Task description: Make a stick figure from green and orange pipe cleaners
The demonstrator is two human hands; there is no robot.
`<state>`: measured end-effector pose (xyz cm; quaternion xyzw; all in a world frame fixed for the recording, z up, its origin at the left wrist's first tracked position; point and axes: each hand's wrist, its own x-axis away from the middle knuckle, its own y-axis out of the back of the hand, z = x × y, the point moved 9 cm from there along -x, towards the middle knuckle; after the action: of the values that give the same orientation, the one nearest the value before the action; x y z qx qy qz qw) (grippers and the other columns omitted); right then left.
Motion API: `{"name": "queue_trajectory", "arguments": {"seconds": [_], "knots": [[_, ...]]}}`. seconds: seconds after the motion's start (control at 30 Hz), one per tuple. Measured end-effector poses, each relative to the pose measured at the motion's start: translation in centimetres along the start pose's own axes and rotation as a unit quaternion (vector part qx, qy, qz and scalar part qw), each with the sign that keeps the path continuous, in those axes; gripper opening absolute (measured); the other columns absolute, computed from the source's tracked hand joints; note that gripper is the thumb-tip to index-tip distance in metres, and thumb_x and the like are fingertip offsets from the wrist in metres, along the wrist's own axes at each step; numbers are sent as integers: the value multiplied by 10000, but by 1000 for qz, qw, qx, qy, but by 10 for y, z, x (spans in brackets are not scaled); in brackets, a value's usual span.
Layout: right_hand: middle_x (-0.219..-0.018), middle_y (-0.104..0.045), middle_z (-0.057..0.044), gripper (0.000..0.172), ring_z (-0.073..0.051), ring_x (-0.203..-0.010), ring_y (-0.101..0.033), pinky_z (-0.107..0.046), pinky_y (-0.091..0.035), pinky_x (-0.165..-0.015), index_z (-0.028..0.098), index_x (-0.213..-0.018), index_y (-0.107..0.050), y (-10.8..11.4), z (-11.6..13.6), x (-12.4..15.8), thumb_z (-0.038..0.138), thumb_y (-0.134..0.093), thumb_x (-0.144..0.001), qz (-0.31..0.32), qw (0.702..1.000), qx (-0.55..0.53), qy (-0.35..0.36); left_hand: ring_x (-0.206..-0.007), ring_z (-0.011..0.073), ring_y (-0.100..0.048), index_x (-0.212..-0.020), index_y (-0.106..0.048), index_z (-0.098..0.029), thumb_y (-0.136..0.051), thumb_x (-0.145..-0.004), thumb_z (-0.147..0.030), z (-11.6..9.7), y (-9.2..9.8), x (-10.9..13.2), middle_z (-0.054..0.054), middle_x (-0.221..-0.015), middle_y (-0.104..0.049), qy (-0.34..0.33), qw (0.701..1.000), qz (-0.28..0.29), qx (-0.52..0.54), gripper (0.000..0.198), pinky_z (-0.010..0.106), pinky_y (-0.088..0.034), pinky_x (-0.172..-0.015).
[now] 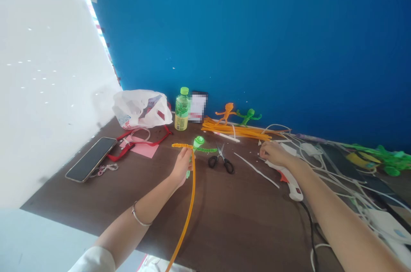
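Note:
My left hand is closed around a pipe-cleaner figure with a light green head, one green twisted arm and one orange coiled arm. From the figure a long orange pipe cleaner hangs down past the table edge. My right hand is at the right, just beyond a white glue gun with an orange trigger. Its fingers are curled together, and what they may hold is too small to tell. Between the hands lie black-handled scissors with blades apart, and a thin white strip.
Orange pipe cleaners lie bundled at the back, below an orange figure and a green figure. A green-capped bottle and white plastic bag stand behind. A phone lies left; tangled cables cover the right.

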<state>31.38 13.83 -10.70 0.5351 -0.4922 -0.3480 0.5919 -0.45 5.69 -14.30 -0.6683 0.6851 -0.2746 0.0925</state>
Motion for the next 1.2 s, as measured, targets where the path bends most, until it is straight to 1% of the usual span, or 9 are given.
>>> {"name": "queue_trajectory", "arguments": {"seconds": [0.13,0.33,0.47,0.6,0.83,1.03,1.2], "knots": [[-783,-582,-66,174,-195,-806,-503,-294,-335,-757,172,-603,-601,-3,1,-1,112,-447,-658,6,1000,16,8,-403,2,-208,-726,-386,-194,-536,-728,-415,1,0,-1,-59,-609,-384,-1,1000,3,-7,267,151,-152,-394],[-841,-582,-108,211,-236,-867,-486,-337,-314,-803,151,-672,-598,4,3,-3,100,-398,-721,-16,999,34,15,-403,3,-209,-729,-386,-197,-537,-727,-412,1,0,-1,-60,-606,-378,-1,1000,6,-5,263,153,-142,-394],[-871,-592,-122,237,-247,-875,-492,-348,-314,-809,144,-690,-609,4,2,-4,101,-380,-732,-12,999,29,11,-401,2,-203,-726,-385,-197,-546,-723,-414,0,-1,-1,-64,-601,-370,-3,1000,8,3,270,154,-138,-391],[-875,-607,-112,254,-234,-867,-514,-341,-322,-809,152,-686,-623,0,-2,-3,110,-377,-731,1,1000,14,3,-400,2,-201,-720,-382,-194,-552,-720,-414,0,-1,0,-65,-594,-368,-3,1000,11,3,277,152,-146,-388],[-889,-619,-93,190,-222,-888,-518,-318,-319,-831,162,-713,-634,-3,2,1,170,-445,-714,17,1000,-7,14,-397,-1,-220,-728,-390,-192,-550,-717,-419,0,0,1,-60,-608,-391,1,1000,-1,-1,278,151,-154,-386],[-856,-612,-81,146,-222,-879,-507,-307,-327,-809,170,-658,-610,-3,4,3,171,-466,-682,20,1000,-12,14,-397,2,-214,-719,-386,-193,-552,-713,-429,0,0,0,-60,-605,-391,-1,1000,2,-1,289,152,-151,-389],[-826,-600,-80,158,-212,-850,-498,-291,-326,-787,168,-627,-592,-2,5,2,145,-451,-695,9,1000,-3,9,-400,4,-210,-715,-376,-193,-550,-715,-431,0,1,-1,-61,-602,-385,0,1000,1,-6,294,154,-152,-392]]}}
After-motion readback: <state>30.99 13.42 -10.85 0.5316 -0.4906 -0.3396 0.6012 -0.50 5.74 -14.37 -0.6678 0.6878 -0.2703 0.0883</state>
